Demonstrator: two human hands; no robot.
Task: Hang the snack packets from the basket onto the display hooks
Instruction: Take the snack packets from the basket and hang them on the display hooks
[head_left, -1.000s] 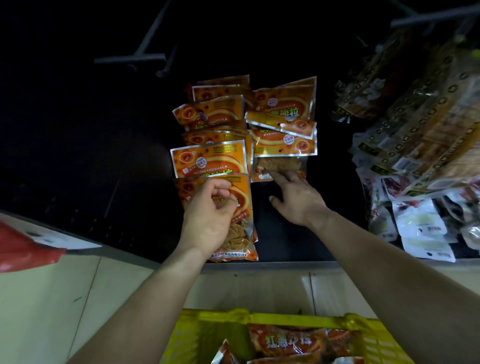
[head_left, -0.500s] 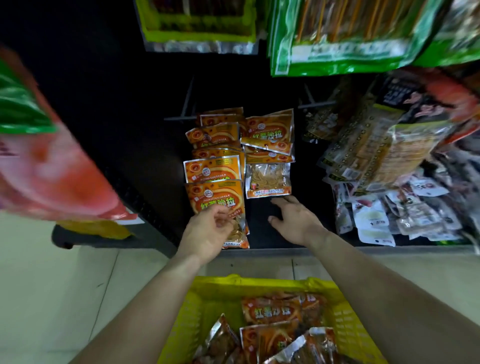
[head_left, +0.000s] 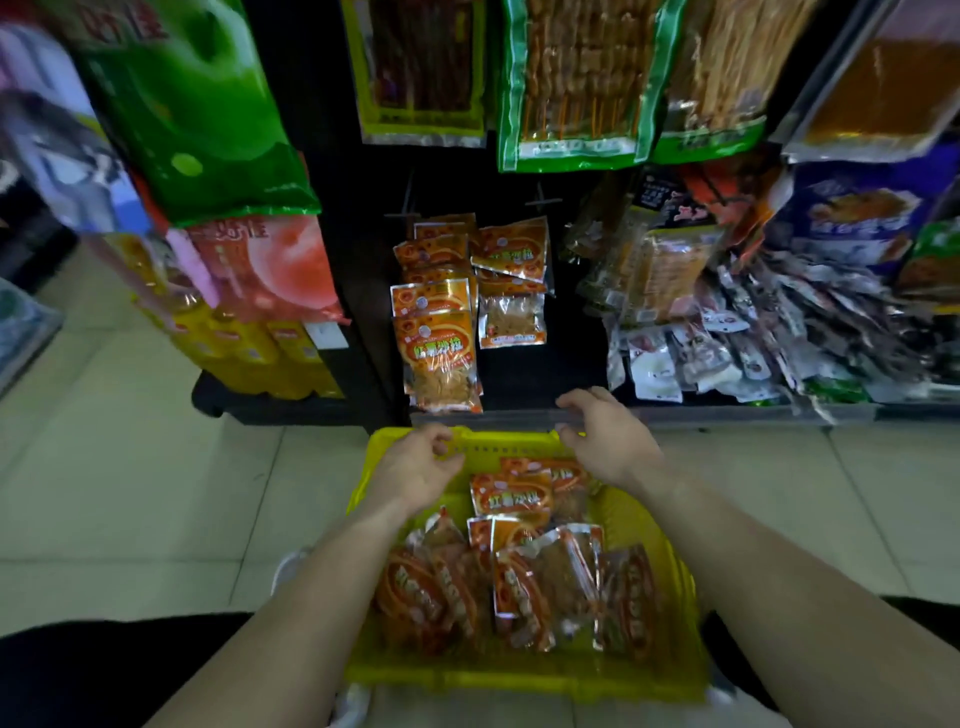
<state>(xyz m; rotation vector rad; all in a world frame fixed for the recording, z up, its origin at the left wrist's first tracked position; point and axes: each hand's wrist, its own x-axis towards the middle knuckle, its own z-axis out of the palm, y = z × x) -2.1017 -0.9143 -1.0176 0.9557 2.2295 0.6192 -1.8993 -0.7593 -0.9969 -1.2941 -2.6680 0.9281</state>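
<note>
A yellow basket (head_left: 524, 673) sits in front of me, holding several orange snack packets (head_left: 511, 499). More orange packets hang in two columns on the dark display: a left column (head_left: 436, 343) and a right column (head_left: 511, 260). Both hands hover over the basket's far rim with loosely curled fingers and hold nothing: my left hand (head_left: 418, 467) at the left, my right hand (head_left: 608, 436) at the right. Bare hooks (head_left: 402, 208) stick out above the hung packets.
Large green bags (head_left: 571, 78) hang above. Many small packets (head_left: 753, 332) crowd the rack to the right. Red and green bags (head_left: 260, 265) and yellow bottles (head_left: 260, 353) stand at the left. Pale tiled floor (head_left: 114, 467) lies around the basket.
My left hand let go of the lowest hung packet. Both hands drew back from the display down to the basket's far rim. The view pulled back and tilted, showing more shelf and basket.
</note>
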